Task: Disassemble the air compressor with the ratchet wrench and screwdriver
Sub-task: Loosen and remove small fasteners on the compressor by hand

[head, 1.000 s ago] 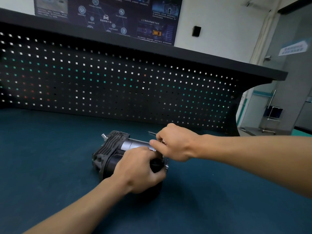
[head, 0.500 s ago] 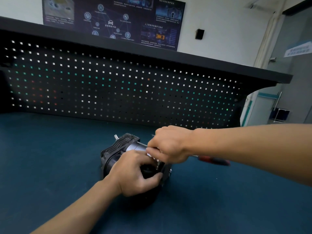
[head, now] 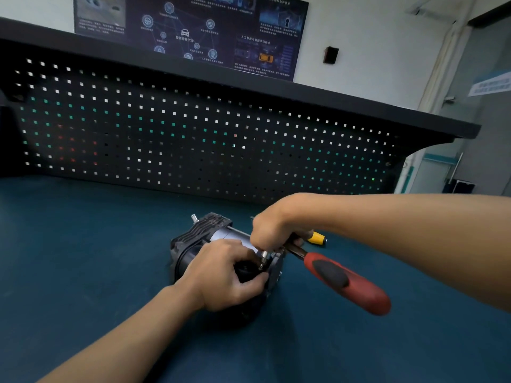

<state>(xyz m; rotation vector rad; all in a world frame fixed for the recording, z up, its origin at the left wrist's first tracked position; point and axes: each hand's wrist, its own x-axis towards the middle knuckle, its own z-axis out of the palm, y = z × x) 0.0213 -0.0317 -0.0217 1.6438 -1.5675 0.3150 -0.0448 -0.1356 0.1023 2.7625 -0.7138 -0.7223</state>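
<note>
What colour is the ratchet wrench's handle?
Ratchet wrench handle: red with a black inset, head view.

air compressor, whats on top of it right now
The left hand grips the air compressor; the right hand holds the ratchet wrench, whose socket points down at its end plate. The wrench head and the fastener are covered.

Automotive training workshop.
A teal-surfaced bench [head: 83,244] lies under the left hand [head: 224,275] and right hand [head: 271,225]; directly beyond them rises a black perforated tool panel [head: 193,139] capped by a shelf [head: 331,102], and above it hangs a poster [head: 193,31] of car-system diagrams.
</note>
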